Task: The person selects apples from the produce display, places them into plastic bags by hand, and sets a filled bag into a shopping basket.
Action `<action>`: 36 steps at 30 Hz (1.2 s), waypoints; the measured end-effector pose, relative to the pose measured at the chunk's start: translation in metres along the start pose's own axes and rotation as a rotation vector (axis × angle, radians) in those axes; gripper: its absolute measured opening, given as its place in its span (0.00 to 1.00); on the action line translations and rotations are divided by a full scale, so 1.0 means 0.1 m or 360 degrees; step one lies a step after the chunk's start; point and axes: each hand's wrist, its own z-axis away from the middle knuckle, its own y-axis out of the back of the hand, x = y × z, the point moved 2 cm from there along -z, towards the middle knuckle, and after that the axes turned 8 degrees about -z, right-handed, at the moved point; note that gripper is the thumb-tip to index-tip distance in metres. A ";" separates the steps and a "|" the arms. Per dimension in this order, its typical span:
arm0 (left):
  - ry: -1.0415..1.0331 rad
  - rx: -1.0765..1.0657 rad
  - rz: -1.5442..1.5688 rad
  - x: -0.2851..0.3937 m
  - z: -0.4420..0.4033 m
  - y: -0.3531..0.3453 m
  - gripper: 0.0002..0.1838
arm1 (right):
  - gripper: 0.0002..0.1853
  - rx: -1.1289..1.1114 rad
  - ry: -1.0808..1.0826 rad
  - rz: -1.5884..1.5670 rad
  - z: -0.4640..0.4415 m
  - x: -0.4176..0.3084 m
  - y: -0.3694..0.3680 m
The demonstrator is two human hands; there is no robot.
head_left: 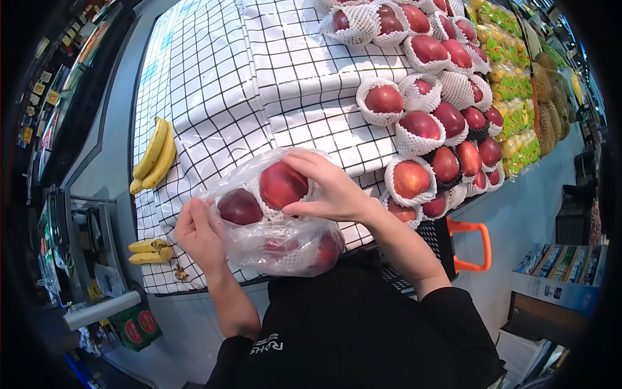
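A clear plastic bag (278, 240) rests at the near edge of the checkered cloth, with several dark red fruits inside that look like nectarines. My right hand (334, 191) grips a large red nectarine (284, 185), partly in a white foam net, at the bag's mouth. Beside it lies a darker nectarine (240, 207) within the bag's plastic. At the bag's left side, my left hand (199, 235) has its fingers closed on the plastic rim. Folds of plastic blur the lower fruits.
Rows of net-wrapped nectarines (421, 124) cover the right of the checkered cloth (214, 78). Bananas (155, 155) lie at its left edge, more bananas (150, 251) nearer me. Yellow-green packets (512, 84) stand far right. A black basket with an orange handle (483, 246) is by my right side.
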 end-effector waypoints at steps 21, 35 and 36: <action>-0.0195 -0.0886 -0.0120 0.40 -1.20 -3.17 0.46 | 0.27 0.1643 -0.0618 -0.1368 -0.89 1.08 1.53; -0.0102 -0.0844 0.0646 0.13 -1.35 -3.84 0.25 | 0.14 0.1393 -0.0419 -0.1628 -1.11 1.31 1.65; -0.0055 -0.0833 0.0723 0.13 -1.34 -3.83 0.24 | 0.14 0.1392 -0.0421 -0.1624 -1.11 1.28 1.66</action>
